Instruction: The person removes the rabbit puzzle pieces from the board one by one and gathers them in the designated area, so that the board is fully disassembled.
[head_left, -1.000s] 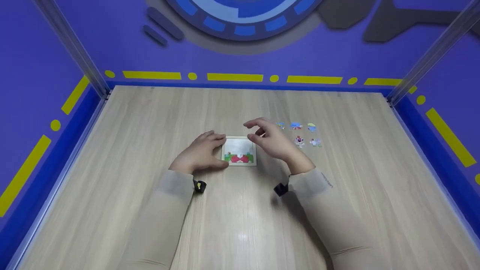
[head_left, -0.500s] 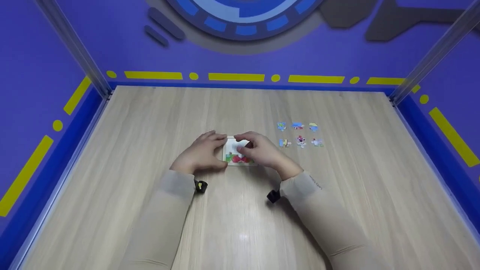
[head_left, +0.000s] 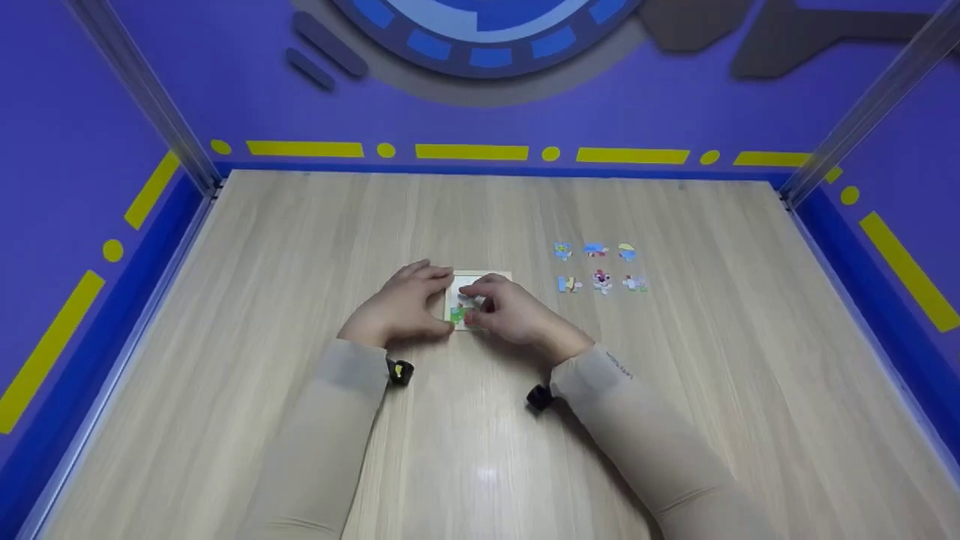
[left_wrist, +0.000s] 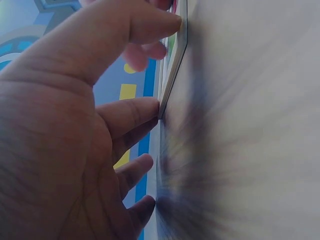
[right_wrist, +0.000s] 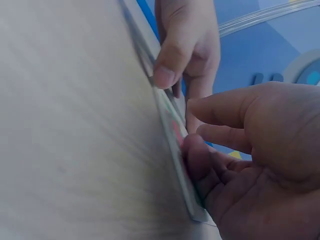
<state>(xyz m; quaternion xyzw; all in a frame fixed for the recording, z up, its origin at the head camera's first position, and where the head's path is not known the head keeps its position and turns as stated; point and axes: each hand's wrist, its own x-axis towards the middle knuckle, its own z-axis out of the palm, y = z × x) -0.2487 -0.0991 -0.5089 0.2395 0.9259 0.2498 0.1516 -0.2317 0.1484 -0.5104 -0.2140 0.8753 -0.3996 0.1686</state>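
Observation:
A small pale puzzle frame lies on the table. Green and red puzzle pieces fill part of its near side, and the far part shows a pale base. My left hand steadies its left edge, thumb at the near corner and forefinger at the far corner; the other fingers are spread in the left wrist view. Over the right half of the frame is my right hand, thumb low on the red area and forefinger over the pale base. In the right wrist view no loose piece shows between its fingers.
Several loose puzzle pieces lie in two rows on the wooden table, right of the frame and farther back. Blue walls with yellow marks stand behind and at both sides.
My right hand has come left and down, from above the frame's far right corner onto its near picture area. The left hand and the frame stay in place.

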